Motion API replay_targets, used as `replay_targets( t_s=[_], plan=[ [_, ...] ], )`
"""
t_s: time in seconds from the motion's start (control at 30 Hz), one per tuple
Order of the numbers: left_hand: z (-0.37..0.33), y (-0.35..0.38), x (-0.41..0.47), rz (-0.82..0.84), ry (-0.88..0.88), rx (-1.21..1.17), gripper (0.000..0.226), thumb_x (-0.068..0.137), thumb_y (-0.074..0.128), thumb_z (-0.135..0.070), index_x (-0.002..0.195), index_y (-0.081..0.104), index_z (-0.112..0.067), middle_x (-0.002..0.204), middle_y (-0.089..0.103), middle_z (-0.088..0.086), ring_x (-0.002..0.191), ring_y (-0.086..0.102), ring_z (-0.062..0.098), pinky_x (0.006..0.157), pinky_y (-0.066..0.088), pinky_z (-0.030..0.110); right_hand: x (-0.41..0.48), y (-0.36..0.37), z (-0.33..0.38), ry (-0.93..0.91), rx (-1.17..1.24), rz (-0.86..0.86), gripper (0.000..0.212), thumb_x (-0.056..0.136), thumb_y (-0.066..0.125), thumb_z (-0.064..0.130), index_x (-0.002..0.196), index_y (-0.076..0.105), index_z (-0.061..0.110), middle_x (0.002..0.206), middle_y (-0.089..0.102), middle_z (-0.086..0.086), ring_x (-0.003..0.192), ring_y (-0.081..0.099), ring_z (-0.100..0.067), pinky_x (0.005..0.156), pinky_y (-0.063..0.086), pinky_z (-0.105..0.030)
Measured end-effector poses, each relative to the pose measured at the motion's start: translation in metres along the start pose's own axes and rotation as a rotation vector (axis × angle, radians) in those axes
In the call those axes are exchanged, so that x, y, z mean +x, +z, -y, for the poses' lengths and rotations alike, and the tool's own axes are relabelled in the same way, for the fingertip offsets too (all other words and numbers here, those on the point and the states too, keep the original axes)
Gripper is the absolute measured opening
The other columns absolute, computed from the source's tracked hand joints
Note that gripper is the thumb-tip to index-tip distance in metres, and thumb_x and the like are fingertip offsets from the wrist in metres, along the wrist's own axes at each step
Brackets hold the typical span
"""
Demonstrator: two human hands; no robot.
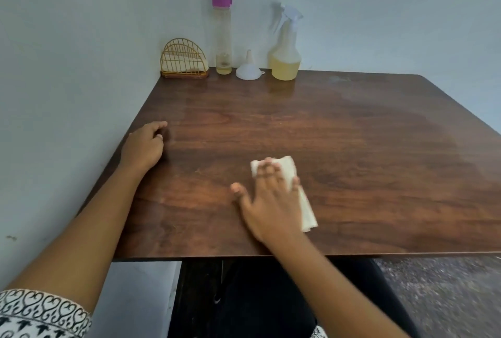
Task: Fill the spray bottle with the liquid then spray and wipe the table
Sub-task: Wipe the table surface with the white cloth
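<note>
The glossy wood-grain tabletop (pixel 352 148) bears a folded white cloth (pixel 289 171). The right hand (pixel 271 202) presses it flat, fingers spread; the left hand (pixel 143 145) rests loosely curled, its grip empty.

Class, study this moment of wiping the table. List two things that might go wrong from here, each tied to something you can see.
1. The right hand only presses flat on the white cloth, so the cloth may slip out or bunch.
2. A wipe reaching the far edge might tip the tall purple-capped bottle or knock the funnel beside the spray bottle.
</note>
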State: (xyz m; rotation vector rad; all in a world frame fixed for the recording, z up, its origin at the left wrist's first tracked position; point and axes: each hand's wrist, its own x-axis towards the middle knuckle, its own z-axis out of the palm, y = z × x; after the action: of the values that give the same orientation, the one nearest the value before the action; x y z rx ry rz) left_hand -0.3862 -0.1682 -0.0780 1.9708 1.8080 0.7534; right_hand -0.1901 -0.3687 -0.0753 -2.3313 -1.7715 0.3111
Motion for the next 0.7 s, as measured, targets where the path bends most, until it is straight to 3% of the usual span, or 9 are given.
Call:
replay_targets(
  t_s=[0.1, 0.2, 0.47, 0.53, 0.63, 0.7],
  plan=[
    [-0.002, 0.001, -0.003, 0.010, 0.043, 0.045, 0.041, 0.096, 0.044, -0.011, 0.135, 0.052, -0.021, 0.148, 0.043, 0.005, 0.139, 0.033, 0.026, 0.115, 0.024, 0.042, -0.006, 0.010, 0.020, -0.136, 0.032, 0.019, 0.094, 0.073, -0.011, 0.070, 0.150, -0.005, 0.016, 0.159, -0.009, 0.002, 0.145, -0.015, -0.012, 0.114, -0.011, -0.043],
    [-0.001, 0.002, -0.006, 0.033, 0.101, 0.107, 0.040, 0.096, 0.045, -0.010, 0.135, 0.052, -0.017, 0.151, 0.038, 0.006, 0.143, 0.027, 0.024, 0.117, 0.019, 0.043, -0.007, 0.006, 0.000, -0.131, 0.015, 0.018, 0.091, 0.075, -0.009, 0.070, 0.151, -0.006, 0.020, 0.158, -0.011, 0.006, 0.145, -0.014, -0.009, 0.114, -0.012, -0.041],
    [-0.001, 0.003, -0.012, 0.041, 0.147, 0.179, 0.041, 0.096, 0.044, -0.010, 0.135, 0.052, -0.015, 0.150, 0.039, 0.009, 0.142, 0.029, 0.026, 0.115, 0.022, 0.043, -0.011, -0.030, -0.116, 0.181, -0.104, -0.053, 0.095, 0.073, -0.016, 0.073, 0.151, -0.003, 0.022, 0.159, -0.008, 0.008, 0.146, -0.007, -0.010, 0.116, -0.001, -0.044],
    [-0.003, 0.003, -0.012, 0.039, 0.145, 0.189, 0.041, 0.096, 0.044, -0.010, 0.136, 0.051, -0.015, 0.150, 0.039, 0.009, 0.142, 0.029, 0.027, 0.114, 0.022, 0.042, -0.012, -0.040, -0.130, 0.171, -0.026, -0.004, 0.088, 0.077, -0.014, 0.071, 0.151, -0.002, 0.023, 0.158, -0.009, 0.009, 0.145, -0.010, -0.008, 0.116, -0.004, -0.042],
    [-0.003, 0.003, -0.012, 0.039, 0.144, 0.209, 0.041, 0.096, 0.044, -0.010, 0.136, 0.051, -0.014, 0.150, 0.038, 0.010, 0.142, 0.029, 0.027, 0.115, 0.022, 0.044, -0.016, -0.067, -0.152, 0.094, 0.265, 0.164, 0.072, 0.088, 0.006, 0.061, 0.151, 0.006, 0.025, 0.158, -0.004, 0.012, 0.144, -0.007, -0.002, 0.115, -0.006, -0.033],
    [-0.002, 0.004, -0.011, 0.044, 0.148, 0.209, 0.041, 0.096, 0.044, -0.009, 0.136, 0.051, -0.014, 0.150, 0.038, 0.010, 0.142, 0.029, 0.027, 0.115, 0.022, 0.045, -0.023, -0.079, -0.171, -0.033, 0.181, 0.262, 0.081, 0.081, 0.008, 0.070, 0.150, 0.001, 0.028, 0.157, -0.008, 0.014, 0.142, -0.009, 0.001, 0.113, -0.007, -0.025]
  ],
)
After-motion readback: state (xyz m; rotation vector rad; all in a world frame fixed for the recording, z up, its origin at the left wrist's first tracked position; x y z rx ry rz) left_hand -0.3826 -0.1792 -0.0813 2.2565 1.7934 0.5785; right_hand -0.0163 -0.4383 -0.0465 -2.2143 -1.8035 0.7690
